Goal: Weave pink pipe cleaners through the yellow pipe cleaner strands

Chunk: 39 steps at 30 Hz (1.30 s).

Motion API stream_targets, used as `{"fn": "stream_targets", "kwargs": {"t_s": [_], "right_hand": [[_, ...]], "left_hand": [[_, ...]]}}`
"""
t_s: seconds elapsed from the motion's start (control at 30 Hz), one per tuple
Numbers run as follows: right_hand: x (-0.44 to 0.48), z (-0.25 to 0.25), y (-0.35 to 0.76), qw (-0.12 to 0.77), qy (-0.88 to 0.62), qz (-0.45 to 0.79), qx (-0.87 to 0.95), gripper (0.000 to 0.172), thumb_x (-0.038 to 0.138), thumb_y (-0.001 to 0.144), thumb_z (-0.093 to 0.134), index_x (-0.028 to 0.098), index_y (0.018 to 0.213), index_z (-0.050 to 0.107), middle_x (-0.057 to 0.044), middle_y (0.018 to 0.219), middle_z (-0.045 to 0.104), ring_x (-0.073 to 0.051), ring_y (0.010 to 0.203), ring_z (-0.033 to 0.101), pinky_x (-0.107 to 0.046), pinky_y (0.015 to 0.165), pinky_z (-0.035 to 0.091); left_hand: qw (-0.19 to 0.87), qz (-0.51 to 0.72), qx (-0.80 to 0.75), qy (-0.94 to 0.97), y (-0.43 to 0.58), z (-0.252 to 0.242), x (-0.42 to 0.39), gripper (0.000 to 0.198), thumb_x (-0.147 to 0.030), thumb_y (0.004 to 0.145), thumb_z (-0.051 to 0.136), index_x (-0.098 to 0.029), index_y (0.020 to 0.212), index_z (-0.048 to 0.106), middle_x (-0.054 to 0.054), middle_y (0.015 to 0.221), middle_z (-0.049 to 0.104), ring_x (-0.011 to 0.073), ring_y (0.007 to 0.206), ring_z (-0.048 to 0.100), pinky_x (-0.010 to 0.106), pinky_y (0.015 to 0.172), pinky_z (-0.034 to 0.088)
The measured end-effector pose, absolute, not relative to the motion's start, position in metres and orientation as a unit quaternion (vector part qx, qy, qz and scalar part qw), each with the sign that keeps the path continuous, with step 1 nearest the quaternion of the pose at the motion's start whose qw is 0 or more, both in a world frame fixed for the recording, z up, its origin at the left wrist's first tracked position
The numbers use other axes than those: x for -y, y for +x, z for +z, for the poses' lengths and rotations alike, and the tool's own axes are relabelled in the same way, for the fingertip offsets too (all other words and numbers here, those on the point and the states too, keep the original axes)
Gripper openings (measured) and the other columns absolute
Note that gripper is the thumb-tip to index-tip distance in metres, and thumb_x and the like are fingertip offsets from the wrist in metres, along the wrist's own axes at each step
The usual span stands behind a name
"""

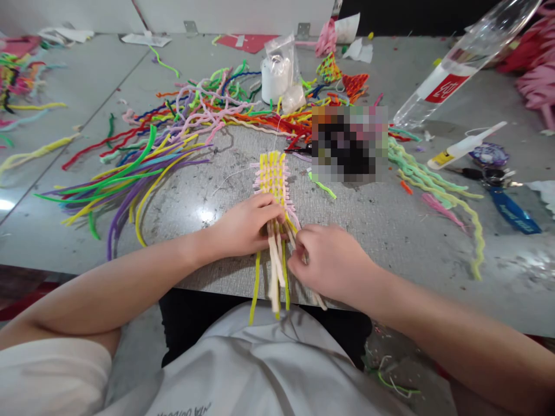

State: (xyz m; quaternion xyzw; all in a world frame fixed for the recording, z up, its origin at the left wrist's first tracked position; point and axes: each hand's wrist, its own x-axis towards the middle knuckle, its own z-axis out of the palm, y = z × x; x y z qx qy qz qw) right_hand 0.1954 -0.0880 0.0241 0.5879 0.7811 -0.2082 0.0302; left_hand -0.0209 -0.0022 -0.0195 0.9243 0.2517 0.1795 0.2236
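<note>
A woven strip of pipe cleaners (273, 173), yellow and cream one way and pale pink across, lies on the table in front of me. My left hand (247, 224) is closed over its near part, thumb and fingers pinching the strands. Loose cream pipe cleaners (274, 263) and a yellow pipe cleaner (257, 277) hang from it toward the table's front edge. Just right of the strip, my right hand (327, 257) is closed, fingertips curled at a pale pink pipe cleaner (295, 220). Its grip is partly hidden behind the fingers.
Heaps of coloured pipe cleaners (143, 167) spread left and behind the strip. A white thread spool (275, 81) stands at the back, beside a blurred-out patch. At right are a clear plastic bottle (451, 81), a glue tube (459, 151) and keys with a blue strap (514, 208).
</note>
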Motion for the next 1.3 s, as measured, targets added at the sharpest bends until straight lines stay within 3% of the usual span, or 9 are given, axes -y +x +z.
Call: {"fn": "stream_targets", "kwargs": {"t_s": [0.13, 0.3, 0.43, 0.53, 0.67, 0.83, 1.03, 1.17, 1.3], "right_hand": [[0.088, 0.018, 0.201, -0.113, 0.581, -0.274, -0.758, 0.022, 0.023, 0.089, 0.069, 0.023, 0.071, 0.055, -0.005, 0.079, 0.069, -0.020, 0.073, 0.060, -0.035, 0.070, 0.040], [0.082, 0.013, 0.210, -0.251, 0.499, -0.366, -0.744, 0.018, 0.022, 0.089, 0.061, 0.023, 0.072, 0.058, 0.001, 0.068, 0.059, -0.015, 0.065, 0.055, -0.031, 0.064, 0.039], [0.067, 0.009, 0.218, -0.308, 0.522, -0.319, -0.729, 0.014, 0.021, 0.090, 0.060, 0.022, 0.076, 0.063, 0.001, 0.071, 0.061, -0.015, 0.067, 0.055, -0.031, 0.065, 0.039], [0.057, 0.004, 0.220, -0.248, 0.573, -0.299, -0.722, 0.017, 0.020, 0.091, 0.064, 0.021, 0.074, 0.062, -0.001, 0.073, 0.064, -0.017, 0.070, 0.058, -0.032, 0.068, 0.040], [0.056, -0.001, 0.218, -0.173, 0.570, -0.318, -0.737, 0.025, 0.030, 0.099, 0.065, 0.022, 0.076, 0.062, -0.002, 0.076, 0.065, -0.019, 0.071, 0.059, -0.034, 0.067, 0.039], [0.060, -0.001, 0.216, -0.175, 0.529, -0.338, -0.758, 0.024, 0.026, 0.105, 0.055, 0.022, 0.082, 0.063, -0.005, 0.086, 0.069, -0.021, 0.081, 0.065, -0.034, 0.075, 0.044], [0.062, -0.002, 0.216, -0.179, 0.532, -0.353, -0.748, 0.021, 0.030, 0.100, 0.063, 0.022, 0.081, 0.064, -0.002, 0.077, 0.066, -0.018, 0.070, 0.060, -0.033, 0.068, 0.042], [0.062, -0.003, 0.216, -0.181, 0.535, -0.355, -0.745, 0.011, 0.021, 0.093, 0.064, 0.022, 0.082, 0.064, 0.000, 0.077, 0.065, -0.018, 0.071, 0.059, -0.031, 0.068, 0.043], [0.063, -0.002, 0.214, -0.177, 0.536, -0.345, -0.749, 0.024, 0.023, 0.098, 0.060, 0.024, 0.075, 0.056, -0.001, 0.077, 0.064, -0.018, 0.073, 0.059, -0.031, 0.068, 0.042]], "left_hand": [[0.230, 0.204, -0.224, 0.925, -0.021, -0.021, 0.001, 0.026, -0.030, 0.102, 0.072, -0.022, 0.127, 0.073, 0.008, 0.111, 0.069, 0.0227, 0.103, 0.067, 0.035, 0.091, 0.055], [0.212, 0.212, -0.218, 0.929, -0.020, -0.018, 0.001, 0.013, -0.022, 0.102, 0.064, -0.019, 0.109, 0.074, 0.008, 0.101, 0.066, 0.0212, 0.094, 0.064, 0.033, 0.082, 0.052], [0.209, 0.194, -0.250, 0.925, -0.020, -0.015, 0.002, 0.015, -0.025, 0.104, 0.062, -0.018, 0.113, 0.072, 0.008, 0.102, 0.066, 0.0228, 0.095, 0.063, 0.035, 0.084, 0.052], [0.213, 0.191, -0.255, 0.924, -0.020, -0.015, 0.002, 0.017, -0.031, 0.108, 0.062, -0.018, 0.113, 0.071, 0.009, 0.104, 0.066, 0.0234, 0.097, 0.064, 0.035, 0.086, 0.052], [0.207, 0.201, -0.254, 0.923, -0.020, -0.017, 0.002, 0.022, -0.040, 0.111, 0.062, -0.019, 0.108, 0.069, 0.008, 0.102, 0.065, 0.0221, 0.093, 0.063, 0.034, 0.082, 0.050], [0.198, 0.202, -0.246, 0.927, -0.021, -0.023, 0.002, 0.019, -0.035, 0.112, 0.060, -0.019, 0.115, 0.069, 0.008, 0.104, 0.066, 0.0227, 0.096, 0.064, 0.035, 0.085, 0.052], [0.203, 0.205, -0.232, 0.929, -0.022, -0.022, 0.001, 0.026, -0.034, 0.110, 0.063, -0.018, 0.129, 0.071, 0.009, 0.107, 0.067, 0.0230, 0.099, 0.066, 0.035, 0.087, 0.054], [0.220, 0.224, -0.227, 0.922, -0.020, -0.020, 0.001, 0.025, -0.034, 0.114, 0.057, -0.018, 0.121, 0.075, 0.008, 0.103, 0.065, 0.0207, 0.094, 0.065, 0.034, 0.084, 0.054], [0.220, 0.247, -0.229, 0.915, -0.019, -0.022, 0.001, 0.027, -0.033, 0.116, 0.051, -0.020, 0.111, 0.074, 0.007, 0.099, 0.065, 0.0200, 0.091, 0.063, 0.035, 0.083, 0.054]]}}
